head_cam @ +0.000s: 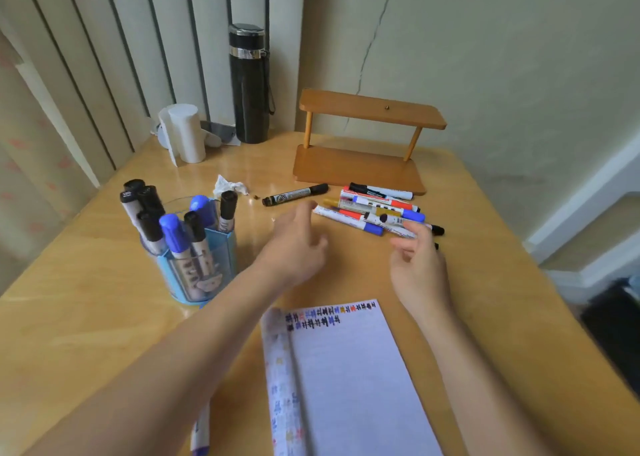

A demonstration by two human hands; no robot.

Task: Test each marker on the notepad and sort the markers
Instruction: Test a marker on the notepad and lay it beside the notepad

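Observation:
A white notepad (346,379) lies near me with two rows of coloured test marks along its top. A pile of loose markers (377,209) lies beyond my hands, and a single black marker (294,195) rests to its left. A blue holder (194,268) at the left stands full of black- and blue-capped markers. My left hand (294,244) hovers over the table with fingers spread, empty. My right hand (417,261) hangs just short of the pile, fingers curled loosely, touching no marker that I can see. A blue-tipped marker (201,431) peeks out under my left forearm.
A wooden two-tier shelf (363,157) stands behind the pile. A black flask (250,84), a white paper roll (185,133) and a crumpled tissue (230,187) sit at the back left. The table's right edge drops to the floor.

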